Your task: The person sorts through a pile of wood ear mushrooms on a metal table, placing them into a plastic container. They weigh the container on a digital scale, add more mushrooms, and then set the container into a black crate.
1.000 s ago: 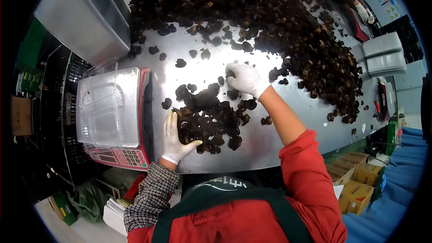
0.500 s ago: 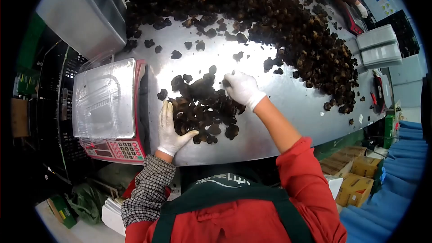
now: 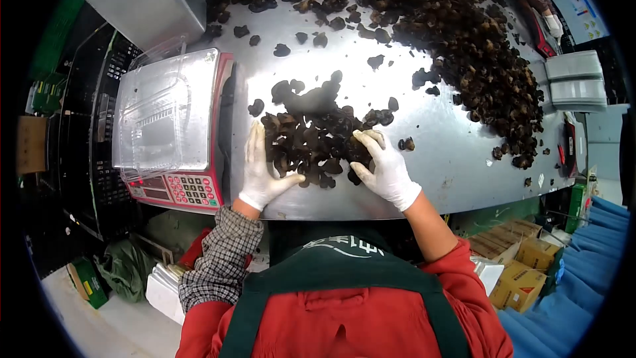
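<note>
A small pile of dark brown mushroom pieces (image 3: 311,134), which look like wood ear, lies on the steel table (image 3: 457,172) in front of me. At its left edge rests my gloved left hand (image 3: 262,171), fingers stretched out and thumb spread along the near side. My gloved right hand (image 3: 387,171) is at the pile's right edge, thumb and fingers apart, fingertips touching the outer pieces. Neither hand holds anything. A few loose pieces (image 3: 407,144) lie just right of my right hand.
A scale (image 3: 211,119) with a clear plastic box (image 3: 149,126) on it stands to the left, before a metal bin (image 3: 146,0). A large mushroom heap (image 3: 490,79) covers the back and right. White trays (image 3: 575,79) and another person's gloved hand (image 3: 554,25) are far right.
My right hand has moved from the pile's upper right down to its right edge, and its fingers have spread. The left hand stays along the left side. The camera view has shifted slightly.
</note>
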